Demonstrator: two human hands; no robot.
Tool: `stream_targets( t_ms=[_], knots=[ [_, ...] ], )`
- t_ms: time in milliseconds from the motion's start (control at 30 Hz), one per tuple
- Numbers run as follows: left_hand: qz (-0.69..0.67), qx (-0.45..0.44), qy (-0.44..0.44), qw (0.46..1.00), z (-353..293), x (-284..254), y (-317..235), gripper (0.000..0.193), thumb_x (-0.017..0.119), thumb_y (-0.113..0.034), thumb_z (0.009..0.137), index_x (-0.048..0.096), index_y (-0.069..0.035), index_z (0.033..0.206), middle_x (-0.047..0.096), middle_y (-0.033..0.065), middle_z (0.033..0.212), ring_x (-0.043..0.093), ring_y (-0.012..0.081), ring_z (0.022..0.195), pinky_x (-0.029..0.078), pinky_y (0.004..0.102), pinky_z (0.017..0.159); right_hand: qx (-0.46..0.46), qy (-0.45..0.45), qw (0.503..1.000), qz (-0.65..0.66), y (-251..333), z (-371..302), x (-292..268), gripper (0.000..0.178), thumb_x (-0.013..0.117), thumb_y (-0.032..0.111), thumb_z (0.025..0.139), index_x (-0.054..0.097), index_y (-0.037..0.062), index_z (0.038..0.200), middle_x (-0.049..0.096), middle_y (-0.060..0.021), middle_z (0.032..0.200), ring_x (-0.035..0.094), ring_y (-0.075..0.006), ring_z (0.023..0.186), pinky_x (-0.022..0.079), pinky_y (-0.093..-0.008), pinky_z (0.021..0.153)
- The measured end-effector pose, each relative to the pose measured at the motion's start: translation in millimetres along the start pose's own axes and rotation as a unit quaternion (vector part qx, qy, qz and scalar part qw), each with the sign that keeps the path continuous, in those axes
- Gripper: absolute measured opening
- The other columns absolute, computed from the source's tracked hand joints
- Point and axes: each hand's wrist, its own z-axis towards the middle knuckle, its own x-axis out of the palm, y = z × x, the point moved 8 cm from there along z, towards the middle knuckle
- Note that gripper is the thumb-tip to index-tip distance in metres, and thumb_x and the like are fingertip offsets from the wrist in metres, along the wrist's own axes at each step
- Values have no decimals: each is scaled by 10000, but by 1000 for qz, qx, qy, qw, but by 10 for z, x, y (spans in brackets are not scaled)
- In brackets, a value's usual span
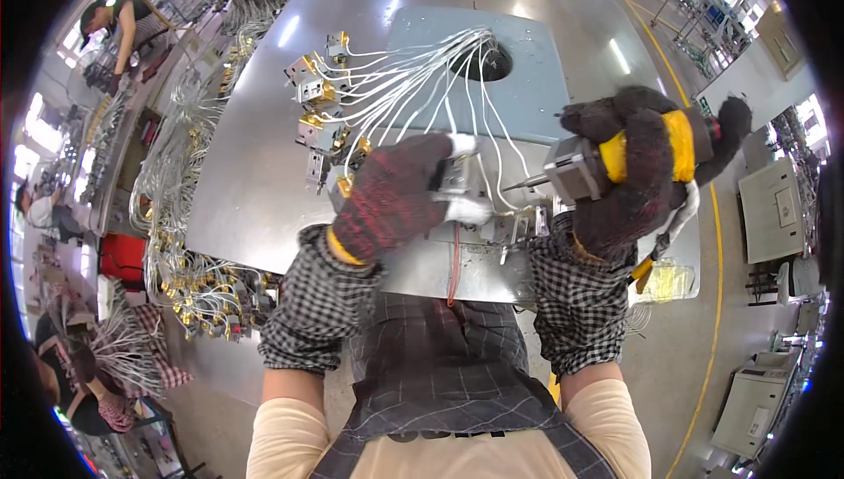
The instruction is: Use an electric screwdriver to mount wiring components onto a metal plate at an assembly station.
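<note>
My left hand [387, 196], in a dark red-and-black glove with pale fingertips, closes its thumb and fingers around a small metal housing [456, 177]. White wires run near the housing. Wrapped in a dark glove, my right hand [635, 176] grips a power screwdriver [576, 168] with a grey square head and yellow bands. Its thin bit points left, toward the housing but apart from it. More small metal parts [508, 228] lie beneath, between my two hands. White wires [413, 76] fan out from a round dark hole [486, 61] in a grey-blue plate.
Metal blocks with brass-coloured parts [318, 92] stand on the metal table [246, 171], left of the plate. Bundles of white wires [180, 189] hang along its left side. A red cable [454, 264] hangs near the front edge. Other people [127, 26] work at the left.
</note>
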Motion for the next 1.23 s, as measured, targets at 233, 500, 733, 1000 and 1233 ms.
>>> stream_targets(
  t_ms=[233, 500, 733, 1000, 1233],
  knots=[
    [-16, 118, -67, 991, -245, -201, 190, 535, 791, -245, 779, 604, -80, 1252, 655, 116, 1009, 659, 216, 907, 525, 316, 787, 67, 12, 994, 84, 20, -135, 194, 809, 665, 27, 845, 210, 184, 1495, 638, -146, 856, 639, -219, 631, 591, -432, 555],
    [622, 247, 47, 742, -410, 240, -4, 162, 566, -139, 891, 650, -116, 1027, 680, 65, 1035, 581, 242, 1079, 346, 505, 1068, 32, 258, 962, -86, -181, -388, 356, 889, 725, -79, 761, 261, 101, 1499, 552, -206, 1260, 659, -225, 903, 595, -381, 724],
    [617, 167, 84, 765, -347, 350, -30, 199, 615, -167, 842, 707, -161, 1019, 677, 9, 923, 576, 239, 1081, 265, 607, 1080, 102, 298, 917, -246, -140, -38, 399, 648, 691, -50, 836, 412, 42, 1414, 625, -105, 1085, 639, -134, 880, 515, -212, 627],
    [160, 282, -62, 944, -280, 16, -141, 461, 705, -208, 768, 579, -139, 1206, 666, 25, 911, 642, 202, 977, 233, 563, 1080, 307, 34, 943, 123, -525, -257, 45, 740, 721, 16, 832, 318, 58, 1451, 638, -136, 898, 663, -217, 683, 578, -340, 593],
    [131, 193, -37, 972, -173, 221, 12, 532, 713, -223, 782, 519, -63, 1251, 647, 120, 1054, 628, 284, 1055, 218, 564, 1101, 39, 49, 992, 105, -149, -17, 93, 836, 719, -2, 812, 233, 76, 1488, 634, -159, 826, 660, -244, 618, 606, -419, 553]
  ],
)
